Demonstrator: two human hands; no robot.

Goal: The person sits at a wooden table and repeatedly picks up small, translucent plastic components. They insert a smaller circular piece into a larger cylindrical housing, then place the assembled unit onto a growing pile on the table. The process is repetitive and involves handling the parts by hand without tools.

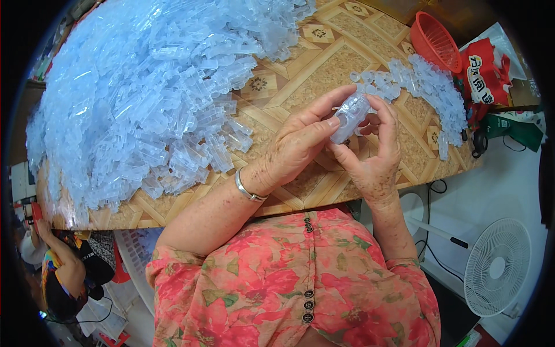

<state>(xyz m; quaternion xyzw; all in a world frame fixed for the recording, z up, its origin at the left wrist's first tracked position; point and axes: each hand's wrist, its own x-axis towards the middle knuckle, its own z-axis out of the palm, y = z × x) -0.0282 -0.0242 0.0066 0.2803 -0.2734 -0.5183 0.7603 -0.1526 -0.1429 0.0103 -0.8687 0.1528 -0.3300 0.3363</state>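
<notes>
Both my hands meet over the table's near side, around a clear plastic part (350, 118) shaped like a short hollow case. My left hand (309, 124) grips it from the left, thumb pressed on its side and index finger along its top. From the right, my right hand (376, 141) pinches the same part between thumb and fingers; some of these fingers are hidden behind it. To the left lies a large heap of clear plastic pieces (156, 104). Beyond my hands are small round clear pieces (378, 84), running into a smaller pile of clear parts (436, 101).
The wood-patterned table (312, 63) curves along its near edge. A red plastic basket (436, 40) and a red bag (485, 72) stand at the far right, with black scissors (479, 143) nearby. A white fan (497, 267) is at lower right. Another person's arm (66, 260) shows at lower left.
</notes>
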